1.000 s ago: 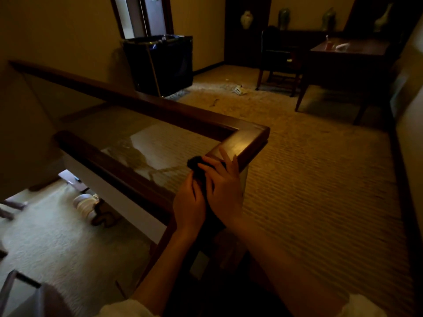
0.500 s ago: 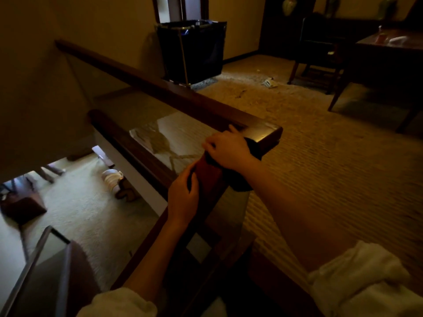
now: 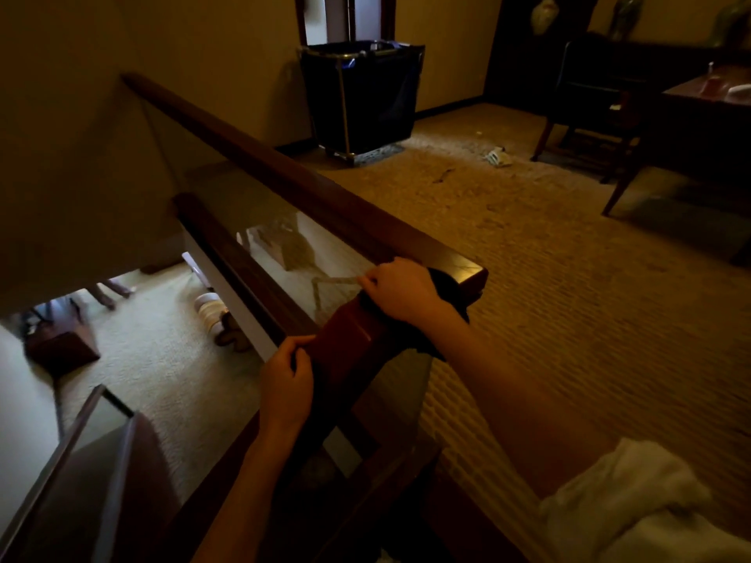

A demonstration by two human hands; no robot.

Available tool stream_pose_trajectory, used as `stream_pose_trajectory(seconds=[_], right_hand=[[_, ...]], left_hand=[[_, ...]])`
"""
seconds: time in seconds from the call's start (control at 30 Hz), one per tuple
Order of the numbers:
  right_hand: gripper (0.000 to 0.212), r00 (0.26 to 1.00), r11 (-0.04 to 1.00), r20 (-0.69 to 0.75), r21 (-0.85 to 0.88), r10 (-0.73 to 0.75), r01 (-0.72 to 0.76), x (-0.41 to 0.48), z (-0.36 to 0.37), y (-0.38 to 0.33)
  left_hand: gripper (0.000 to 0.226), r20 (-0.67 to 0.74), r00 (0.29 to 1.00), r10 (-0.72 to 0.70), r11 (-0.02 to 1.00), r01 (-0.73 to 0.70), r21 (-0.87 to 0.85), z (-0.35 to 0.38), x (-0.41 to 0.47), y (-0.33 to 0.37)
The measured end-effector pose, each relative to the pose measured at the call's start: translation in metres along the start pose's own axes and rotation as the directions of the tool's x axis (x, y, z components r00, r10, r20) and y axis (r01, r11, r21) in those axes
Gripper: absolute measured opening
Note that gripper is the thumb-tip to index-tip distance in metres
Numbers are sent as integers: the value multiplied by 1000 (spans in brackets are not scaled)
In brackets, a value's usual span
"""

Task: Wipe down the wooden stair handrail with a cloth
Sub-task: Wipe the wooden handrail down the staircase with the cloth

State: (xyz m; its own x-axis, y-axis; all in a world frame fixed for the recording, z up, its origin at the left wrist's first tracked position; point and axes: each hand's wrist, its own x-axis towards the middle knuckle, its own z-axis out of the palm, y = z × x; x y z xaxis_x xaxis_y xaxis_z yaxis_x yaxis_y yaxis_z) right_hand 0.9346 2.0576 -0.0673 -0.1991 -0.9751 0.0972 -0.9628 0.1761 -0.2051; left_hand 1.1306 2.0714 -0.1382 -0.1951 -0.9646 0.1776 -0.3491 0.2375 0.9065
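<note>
Wiping seems early, I judge; my right hand [image 3: 400,292] curls over the cloth [image 3: 445,294] at the handrail [image 3: 349,345] corner; my left hand [image 3: 286,384] grips the wood just below; the long stretch beyond is left to do.

Carpeted upstairs landing, home or hotel: linen cart [image 3: 361,95] beyond the right hand [image 3: 400,292]; chair [image 3: 589,99], bench [image 3: 707,101], vase [image 3: 544,14] farther right.
</note>
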Motion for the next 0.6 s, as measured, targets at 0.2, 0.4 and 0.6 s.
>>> stream_pose_trajectory(seconds=[0.2, 0.4, 0.6], right_hand=[[32, 989, 981, -28, 122, -149, 151, -13, 0, -1], [37, 866, 876, -214, 76, -452, 476, -37, 15, 38], [41, 762, 862, -518, 496, 389, -103, -31, 28, 56]], left_hand=[[24, -13, 987, -163, 986, 163, 20, 2, 1, 22], [21, -114, 950, -291, 949, 302, 93, 18, 9, 42], [28, -82, 946, -313, 927, 324, 190, 23, 15, 44]])
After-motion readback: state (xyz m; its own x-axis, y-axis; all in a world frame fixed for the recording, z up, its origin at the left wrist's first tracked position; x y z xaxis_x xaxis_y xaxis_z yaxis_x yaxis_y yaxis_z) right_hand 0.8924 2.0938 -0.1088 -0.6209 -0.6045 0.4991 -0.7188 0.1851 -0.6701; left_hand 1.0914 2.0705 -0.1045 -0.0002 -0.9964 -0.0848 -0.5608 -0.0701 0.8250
